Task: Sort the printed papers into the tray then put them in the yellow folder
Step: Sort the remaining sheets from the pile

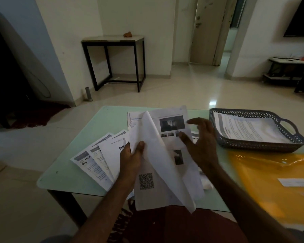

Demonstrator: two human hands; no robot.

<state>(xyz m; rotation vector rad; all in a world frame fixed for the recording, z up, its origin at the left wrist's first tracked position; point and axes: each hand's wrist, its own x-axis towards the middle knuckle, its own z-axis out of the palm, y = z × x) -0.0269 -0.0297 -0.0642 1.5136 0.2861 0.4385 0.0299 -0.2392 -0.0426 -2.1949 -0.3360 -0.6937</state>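
Head view. At frame centre, over the near edge of the table [98,130]: papers [147,193], fanned out and pinched in the left hand [131,160], just left of centre. Thumb pressed on top of the sheaf, fingers curled beneath and hidden. Just right of the sheaf: right hand [203,146], spread wide, fingers loosely bent, gripping nothing. Thumb tip over the page with photos, contact impossible to tell.

White printed sheets throughout. Left of the holding hand, three overlapping pages with grey header bars, checkboxes and bold headings. In the middle, a page with a QR code low down. Across it, one sheet lifted and curling over, blank back up. Behind that, a page with one large dark photo and smaller ones below.

Upper right of the frame: dark perforated tray [244,112] with a loop handle, on the far right of the table, near the right hand and well apart from the left. Inside it, one printed sheet [249,130] lying flat.

Lower right: folder [270,190], yellow and glossy, flat on the table in front of the tray, with a small white label [292,182].
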